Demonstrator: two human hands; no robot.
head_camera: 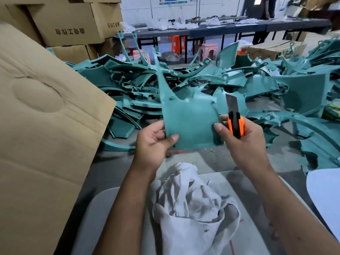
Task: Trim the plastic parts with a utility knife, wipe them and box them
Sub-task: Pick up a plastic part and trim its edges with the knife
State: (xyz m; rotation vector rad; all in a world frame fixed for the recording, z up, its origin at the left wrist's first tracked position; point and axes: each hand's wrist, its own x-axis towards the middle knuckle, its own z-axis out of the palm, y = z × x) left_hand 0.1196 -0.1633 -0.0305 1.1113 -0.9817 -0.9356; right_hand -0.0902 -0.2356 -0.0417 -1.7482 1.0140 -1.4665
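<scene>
Two hands share one teal plastic part [187, 118], held up in the air above the work surface: the left hand [153, 144] pinches its lower left corner, thumb laid across the front face and fingers curled behind, while the right hand [244, 142] steadies the part's right edge with thumb and fingertip and at the same time wraps its remaining fingers round the utility knife [235, 124]. That knife has an orange and black body and a long grey blade drawn well out, pointing up and slightly left, just beside the part's right edge. The part is a smooth, matte, gently curved panel, broad at the bottom and narrowing to a thin horn that rises at the upper left, so its long axis runs nearly upright with a lean to the left; small screw bosses dot its face and bottom rim. Directly below the forearms lies a crumpled white cloth [191, 205] on a pale grey table [103, 208]. A large brown cardboard box flap [42, 126], creased and dented with a round impression, crowds the whole left side. Beyond the held part, a big tangled heap of teal parts [257, 83] of similar colour spreads across the floor, filling the middle ground. Farther back stand stacked printed cartons [70, 24], orange and pink plastic stools [207, 50], and long dark tables [230, 31] strewn with white bags.
</scene>
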